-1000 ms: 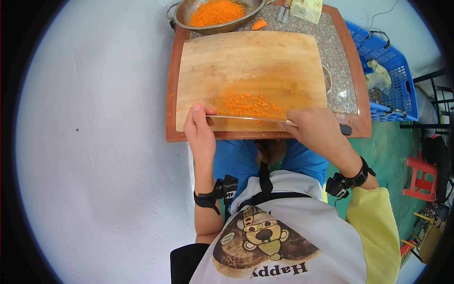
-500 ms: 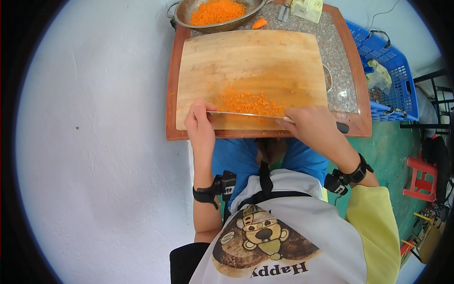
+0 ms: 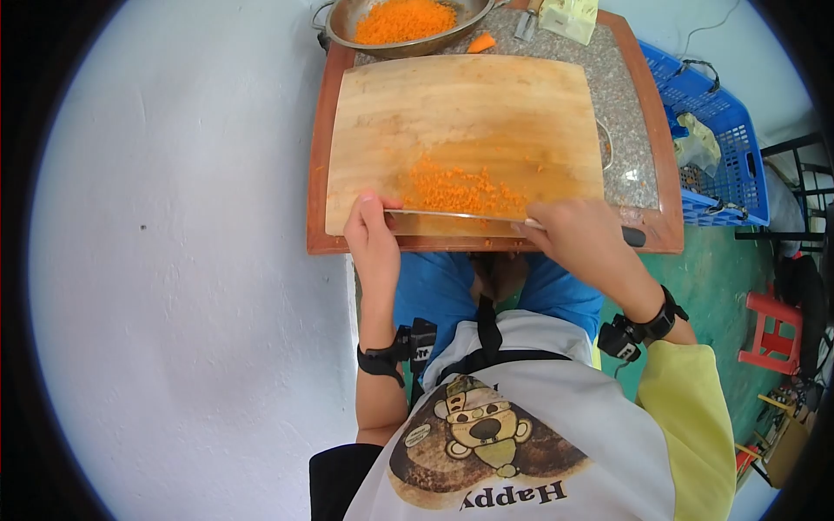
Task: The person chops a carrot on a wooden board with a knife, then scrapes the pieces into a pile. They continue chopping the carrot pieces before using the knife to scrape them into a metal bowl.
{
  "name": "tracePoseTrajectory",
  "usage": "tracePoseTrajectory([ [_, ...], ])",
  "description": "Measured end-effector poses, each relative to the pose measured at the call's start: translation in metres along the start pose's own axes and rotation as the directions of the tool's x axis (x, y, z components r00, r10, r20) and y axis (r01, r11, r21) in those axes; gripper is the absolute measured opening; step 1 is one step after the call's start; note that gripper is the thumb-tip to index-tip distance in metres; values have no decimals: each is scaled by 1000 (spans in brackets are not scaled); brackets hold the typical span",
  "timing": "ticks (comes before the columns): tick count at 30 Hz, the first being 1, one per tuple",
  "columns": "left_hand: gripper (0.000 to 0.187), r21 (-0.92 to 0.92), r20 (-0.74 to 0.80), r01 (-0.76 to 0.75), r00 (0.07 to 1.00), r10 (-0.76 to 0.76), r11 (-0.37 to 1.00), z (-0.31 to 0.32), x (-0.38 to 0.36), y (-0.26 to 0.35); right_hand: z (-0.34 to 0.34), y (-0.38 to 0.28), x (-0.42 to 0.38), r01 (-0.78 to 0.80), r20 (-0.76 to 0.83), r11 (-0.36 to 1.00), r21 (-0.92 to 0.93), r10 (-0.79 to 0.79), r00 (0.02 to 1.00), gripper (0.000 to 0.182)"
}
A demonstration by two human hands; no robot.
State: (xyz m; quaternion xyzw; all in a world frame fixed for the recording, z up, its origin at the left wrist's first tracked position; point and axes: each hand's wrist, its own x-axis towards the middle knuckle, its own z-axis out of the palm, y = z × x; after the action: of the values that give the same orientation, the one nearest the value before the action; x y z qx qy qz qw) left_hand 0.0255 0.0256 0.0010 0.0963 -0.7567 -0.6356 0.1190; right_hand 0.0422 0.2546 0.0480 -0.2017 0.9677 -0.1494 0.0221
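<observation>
A kitchen knife [image 3: 460,214] lies across the near part of a wooden cutting board [image 3: 460,95], seen along the thin line of its spine or edge. My right hand [image 3: 578,233] is closed around its handle end, and the dark butt of the handle sticks out past the palm. At the other end my left hand [image 3: 372,227] pinches the blade's tip between thumb and fingers. Just beyond the blade, chopped carrot [image 3: 465,187] is spread over the board, with a few bits on the near side too.
At the back left stands a metal bowl [image 3: 347,39] of chopped carrot. A carrot piece [image 3: 481,42], a peeler-like tool [image 3: 526,24] and a pale green-white box [image 3: 569,19] lie behind the board. Right of the table are a blue crate [image 3: 738,130] and a red stool [image 3: 773,332].
Both hands still hold the knife in nearly the same place. The whole view has shifted slightly; the carrot bits near the blade look a little differently spread.
</observation>
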Motion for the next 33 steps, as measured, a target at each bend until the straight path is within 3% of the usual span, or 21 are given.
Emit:
tracePoseTrajectory([
  [18,38,54,-4,-43,999,43,998,-5,-3,14,-6,1,5,4,20,999,44,-5,1000,24],
  [21,42,20,-22,0,1000,1,1000,-11,-12,28,-22,-7,-1,-20,69,999,49,17,998,25],
  [26,44,183,53,121,990,-133,976,-15,-7,23,-16,-3,3,-43,170,993,110,24,985,28],
  [29,44,124,64,133,988,-141,983,-8,6,10,-10,6,15,-72,212,991,117,46,976,30],
  [33,38,123,36,25,999,-29,992,4,30,0,-12,15,31,-63,222,991,120,35,974,30],
])
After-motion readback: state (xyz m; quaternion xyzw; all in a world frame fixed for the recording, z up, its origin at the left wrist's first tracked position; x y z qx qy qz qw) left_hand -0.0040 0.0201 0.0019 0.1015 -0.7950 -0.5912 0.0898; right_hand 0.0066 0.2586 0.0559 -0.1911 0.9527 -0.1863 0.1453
